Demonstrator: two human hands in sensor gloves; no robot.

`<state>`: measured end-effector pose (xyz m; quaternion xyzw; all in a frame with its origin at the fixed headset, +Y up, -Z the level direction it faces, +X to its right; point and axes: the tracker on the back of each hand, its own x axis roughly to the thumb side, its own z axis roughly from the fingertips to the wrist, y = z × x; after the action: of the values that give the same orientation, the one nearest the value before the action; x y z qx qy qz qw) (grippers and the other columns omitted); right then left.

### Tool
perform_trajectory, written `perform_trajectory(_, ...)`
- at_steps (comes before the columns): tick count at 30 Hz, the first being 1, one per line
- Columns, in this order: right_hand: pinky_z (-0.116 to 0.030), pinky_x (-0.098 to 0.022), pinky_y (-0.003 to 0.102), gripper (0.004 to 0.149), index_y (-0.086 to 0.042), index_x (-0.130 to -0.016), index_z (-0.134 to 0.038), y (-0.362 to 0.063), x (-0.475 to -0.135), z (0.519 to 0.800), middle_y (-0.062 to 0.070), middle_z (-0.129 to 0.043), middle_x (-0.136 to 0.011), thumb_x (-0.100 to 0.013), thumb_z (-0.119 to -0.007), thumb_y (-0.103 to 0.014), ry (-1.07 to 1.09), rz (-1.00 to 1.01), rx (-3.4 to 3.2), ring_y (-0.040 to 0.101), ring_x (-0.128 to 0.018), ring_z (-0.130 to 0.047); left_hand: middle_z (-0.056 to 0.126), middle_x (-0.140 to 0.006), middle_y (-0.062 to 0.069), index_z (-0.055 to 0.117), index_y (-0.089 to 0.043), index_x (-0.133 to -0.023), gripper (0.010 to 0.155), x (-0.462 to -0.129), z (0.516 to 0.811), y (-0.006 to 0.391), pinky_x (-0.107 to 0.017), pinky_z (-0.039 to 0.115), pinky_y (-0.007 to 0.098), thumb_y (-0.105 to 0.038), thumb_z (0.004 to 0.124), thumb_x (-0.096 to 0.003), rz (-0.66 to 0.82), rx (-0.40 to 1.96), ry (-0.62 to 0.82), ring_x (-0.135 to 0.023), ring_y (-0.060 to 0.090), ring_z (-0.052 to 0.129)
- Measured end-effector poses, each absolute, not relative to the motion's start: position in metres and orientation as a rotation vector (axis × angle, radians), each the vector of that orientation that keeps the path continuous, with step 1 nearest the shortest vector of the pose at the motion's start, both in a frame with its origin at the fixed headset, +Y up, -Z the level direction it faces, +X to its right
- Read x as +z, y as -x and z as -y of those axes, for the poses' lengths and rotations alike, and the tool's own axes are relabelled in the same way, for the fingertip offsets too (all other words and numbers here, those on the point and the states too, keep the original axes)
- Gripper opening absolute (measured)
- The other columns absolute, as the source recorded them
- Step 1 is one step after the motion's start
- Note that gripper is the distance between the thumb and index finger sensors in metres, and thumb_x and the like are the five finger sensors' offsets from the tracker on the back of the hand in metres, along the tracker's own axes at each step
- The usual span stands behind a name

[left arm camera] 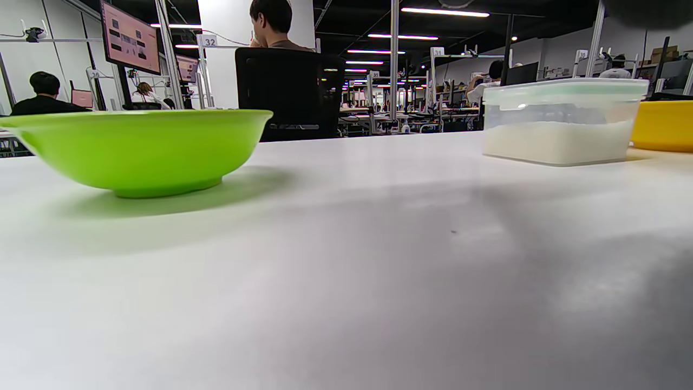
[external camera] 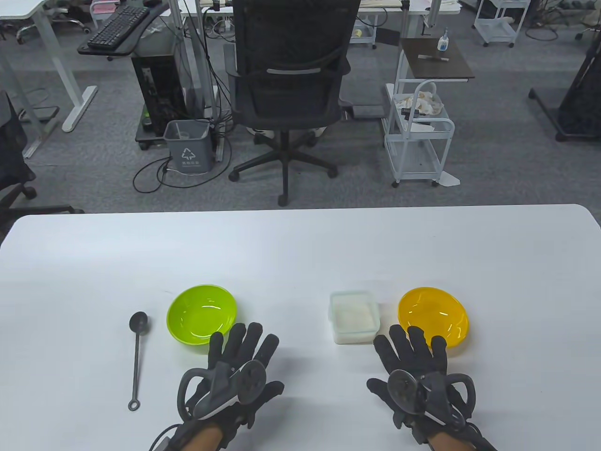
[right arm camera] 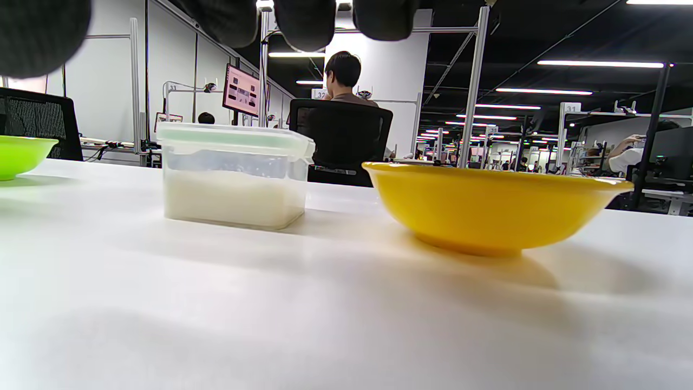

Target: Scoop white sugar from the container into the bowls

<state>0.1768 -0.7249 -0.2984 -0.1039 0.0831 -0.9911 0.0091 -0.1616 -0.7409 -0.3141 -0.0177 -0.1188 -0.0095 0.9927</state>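
Both hands, left hand and right hand, flat on desk, fingers spread, holding nothing. Black spoon at lower left probably light and stiff (thin handle); best pinched mid-handle, as sugar likely spills easily.

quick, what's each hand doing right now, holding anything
Left hand: open, fingers spread flat on the table, holding nothing.
Right hand: open, fingers spread flat on the table, holding nothing.

You see a lime-green bowl, an amber-yellow bowl, a clear container with a pale green rim holding white sugar, a dark grey spoon, a white table, and your black gloves.
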Motion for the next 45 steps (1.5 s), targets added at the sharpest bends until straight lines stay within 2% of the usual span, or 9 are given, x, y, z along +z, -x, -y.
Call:
perform_trajectory(18,-0.027,-0.080,0.067,0.081,-0.045,-0.110,-0.037,-0.176,-0.301,0.727,0.001,-0.029,-0.125,-0.041,-0.067,-0.074,0.330,-0.246,-3.113,0.037,-0.118,-0.034,0.014,-0.126,-0.013,0.026,-0.054,-0.113,0.089,-0.315,0.741,0.163,-0.082,0.011,0.060,-0.080,0.061,-0.0359,0.232,-0.013,0.041,-0.123,0.027,0.021)
perform_trajectory(27,-0.026,-0.081,0.067,0.082,-0.044,-0.110,-0.037,-0.166,-0.318,0.715,0.001,-0.028,-0.125,-0.041,-0.071,-0.072,0.314,-0.149,-3.163,0.038,-0.118,-0.032,0.015,-0.126,-0.013,0.027,-0.054,-0.113,0.089,-0.314,0.740,0.165,-0.082,0.011,0.060,-0.079,0.062,-0.0358,0.234,-0.007,0.039,-0.123,0.027,0.022)
perform_trajectory(29,-0.026,-0.080,0.068,0.083,-0.043,-0.111,-0.037,-0.162,-0.334,0.710,0.003,-0.025,-0.125,-0.042,-0.075,-0.070,0.310,0.000,-3.140,0.040,-0.118,-0.029,0.014,-0.126,-0.013,0.026,-0.054,-0.113,0.089,-0.314,0.739,0.165,-0.082,0.011,0.060,-0.080,0.062,-0.0358,0.232,-0.012,0.038,-0.123,0.027,0.022)
perform_trajectory(32,-0.026,-0.080,0.068,0.087,-0.043,-0.111,-0.035,-0.158,-0.357,0.704,0.004,-0.023,-0.125,-0.041,-0.078,-0.069,0.277,0.113,-3.132,0.041,-0.118,-0.026,0.015,-0.126,-0.013,0.027,-0.054,-0.113,0.089,-0.314,0.739,0.164,-0.082,0.011,0.060,-0.079,0.062,-0.0358,0.234,-0.008,0.043,-0.123,0.027,0.022)
perform_trajectory(37,-0.026,-0.081,0.067,0.093,-0.041,-0.111,-0.031,-0.144,-0.393,0.693,0.005,-0.020,-0.124,-0.039,-0.083,-0.067,0.282,0.191,-3.086,0.041,-0.117,-0.025,0.015,-0.126,-0.013,0.026,-0.054,-0.113,0.089,-0.314,0.739,0.164,-0.082,0.011,0.060,-0.080,0.062,-0.0359,0.233,-0.017,0.047,-0.123,0.027,0.022)
perform_trajectory(45,-0.027,-0.082,0.065,0.103,-0.038,-0.111,-0.027,-0.128,-0.443,0.704,0.006,-0.016,-0.124,-0.034,-0.090,-0.067,0.316,0.432,-3.091,0.039,-0.117,-0.015,0.016,-0.126,-0.012,0.027,-0.053,-0.113,0.089,-0.315,0.739,0.166,-0.082,0.012,0.060,-0.079,0.062,-0.0359,0.225,-0.004,0.052,-0.123,0.027,0.022)
